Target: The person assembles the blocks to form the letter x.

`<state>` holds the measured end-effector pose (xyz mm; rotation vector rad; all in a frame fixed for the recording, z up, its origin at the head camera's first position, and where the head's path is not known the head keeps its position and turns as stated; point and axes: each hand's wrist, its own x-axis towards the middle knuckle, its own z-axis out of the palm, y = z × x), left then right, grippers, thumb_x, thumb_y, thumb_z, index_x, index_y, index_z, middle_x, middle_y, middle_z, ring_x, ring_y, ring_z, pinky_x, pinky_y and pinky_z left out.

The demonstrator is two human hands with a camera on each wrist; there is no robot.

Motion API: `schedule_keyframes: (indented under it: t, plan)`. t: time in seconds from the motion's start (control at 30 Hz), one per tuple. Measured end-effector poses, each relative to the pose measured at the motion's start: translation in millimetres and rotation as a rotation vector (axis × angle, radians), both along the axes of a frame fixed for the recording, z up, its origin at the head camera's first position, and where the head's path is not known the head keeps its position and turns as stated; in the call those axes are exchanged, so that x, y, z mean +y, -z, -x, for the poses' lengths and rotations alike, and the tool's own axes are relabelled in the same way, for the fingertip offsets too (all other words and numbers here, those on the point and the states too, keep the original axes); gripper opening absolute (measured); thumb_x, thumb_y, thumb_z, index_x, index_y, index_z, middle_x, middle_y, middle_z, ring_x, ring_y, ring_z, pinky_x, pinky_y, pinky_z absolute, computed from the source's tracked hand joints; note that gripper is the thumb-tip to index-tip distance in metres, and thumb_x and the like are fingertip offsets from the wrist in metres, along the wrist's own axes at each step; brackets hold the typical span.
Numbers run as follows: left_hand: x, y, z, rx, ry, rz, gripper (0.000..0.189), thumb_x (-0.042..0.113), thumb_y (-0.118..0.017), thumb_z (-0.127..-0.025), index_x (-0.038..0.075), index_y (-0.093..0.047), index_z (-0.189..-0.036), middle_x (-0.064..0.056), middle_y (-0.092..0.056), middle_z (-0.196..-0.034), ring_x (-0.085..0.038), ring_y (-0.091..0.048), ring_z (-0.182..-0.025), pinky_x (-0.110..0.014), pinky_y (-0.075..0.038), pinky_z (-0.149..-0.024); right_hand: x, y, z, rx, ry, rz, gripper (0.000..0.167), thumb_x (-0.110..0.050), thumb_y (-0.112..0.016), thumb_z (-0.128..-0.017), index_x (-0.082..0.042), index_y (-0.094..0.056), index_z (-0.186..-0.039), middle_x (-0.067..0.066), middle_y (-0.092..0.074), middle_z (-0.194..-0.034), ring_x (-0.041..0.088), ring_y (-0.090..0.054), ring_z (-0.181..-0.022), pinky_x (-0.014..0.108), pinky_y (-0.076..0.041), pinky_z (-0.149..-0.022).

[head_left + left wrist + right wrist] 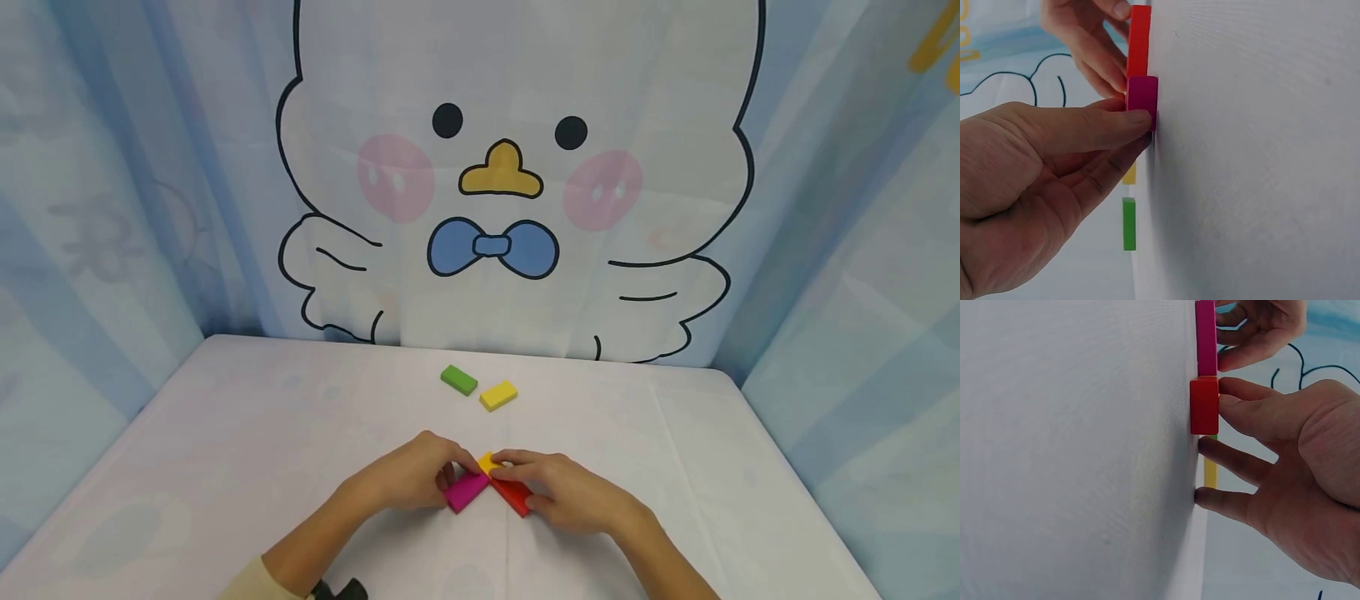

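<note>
To join these pieces well, leave the magenta block and red block flat on the bench, sliding rather than lifting them; one hand should steady its piece while the other makes small corrections, and fingers should come away gently so the corners stay together. The left hand has a narrow grip, pinching the magenta block; the right hand holds the red block between thumb and fingers. Both blocks lie midway between the bench's left and right edges, meeting at a corner. Only the head view clearly shows the orange-yellow block at that meeting point, with the green block and yellow block toward the far edge. The left wrist view adds the left thumb across the magenta end face; the right wrist view, two right fingers reaching the bench.
</note>
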<state>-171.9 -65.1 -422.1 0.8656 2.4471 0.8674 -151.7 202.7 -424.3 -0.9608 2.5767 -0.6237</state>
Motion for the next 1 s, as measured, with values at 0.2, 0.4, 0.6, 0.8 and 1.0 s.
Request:
schedule_keyframes:
  t: [0.2,0.4,0.6,0.8,1.0]
  plan:
    - [0.6,-0.6,-0.1,-0.010,-0.013,0.028,0.050,-0.015,-0.069,-0.084,0.016,-0.076,-0.124,0.006,-0.070,-0.099,-0.010,-0.063,-0.085,-0.018,-0.056,-0.073,0.3,0.6,-0.5,0.017,-0.003,0.000,0.053,0.000,-0.064,-0.097,-0.020,-0.063,-0.146,-0.006,-0.052,-0.157,0.021,-0.053,-0.142,0.045,-0.048,-0.114]
    - [-0.1,-0.6,1.5,-0.004,0.004,0.033,0.051,-0.017,-0.065,-0.086,0.015,-0.076,-0.124,0.005,-0.073,-0.106,-0.008,-0.064,-0.088,-0.020,-0.058,-0.080,0.9,0.6,-1.1,0.020,0.004,0.012,0.051,0.001,-0.065,-0.097,-0.019,-0.064,-0.144,-0.007,-0.053,-0.156,0.021,-0.053,-0.143,0.044,-0.049,-0.114]
    - [-2.3,-1.3,3.0,-0.016,0.000,0.046,0.049,-0.014,-0.066,-0.088,0.017,-0.075,-0.125,0.004,-0.073,-0.107,-0.008,-0.065,-0.090,-0.022,-0.059,-0.082,1.5,0.0,-1.5,0.034,-0.001,0.024,0.051,0.001,-0.066,-0.096,-0.019,-0.065,-0.143,-0.008,-0.054,-0.156,0.021,-0.053,-0.143,0.045,-0.048,-0.114]
    - [-5.1,0.7,4.0,0.051,-0.025,0.028,0.040,-0.003,-0.070,-0.092,0.019,-0.075,-0.125,0.003,-0.071,-0.118,-0.012,-0.065,-0.101,-0.025,-0.059,-0.087,2.7,0.4,0.0,0.010,0.017,0.049,0.049,-0.001,-0.068,-0.096,-0.021,-0.067,-0.141,-0.009,-0.053,-0.156,0.020,-0.053,-0.144,0.045,-0.049,-0.114]
    - [-4.0,1.5,7.6,0.146,0.013,0.045,0.035,0.002,-0.072,-0.094,0.018,-0.075,-0.125,0.003,-0.070,-0.130,-0.019,-0.065,-0.121,-0.038,-0.057,-0.103,6.8,-1.0,2.9,-0.003,0.061,0.059,0.045,-0.006,-0.066,-0.099,-0.024,-0.068,-0.139,-0.008,-0.055,-0.156,0.020,-0.052,-0.144,0.048,-0.048,-0.114]
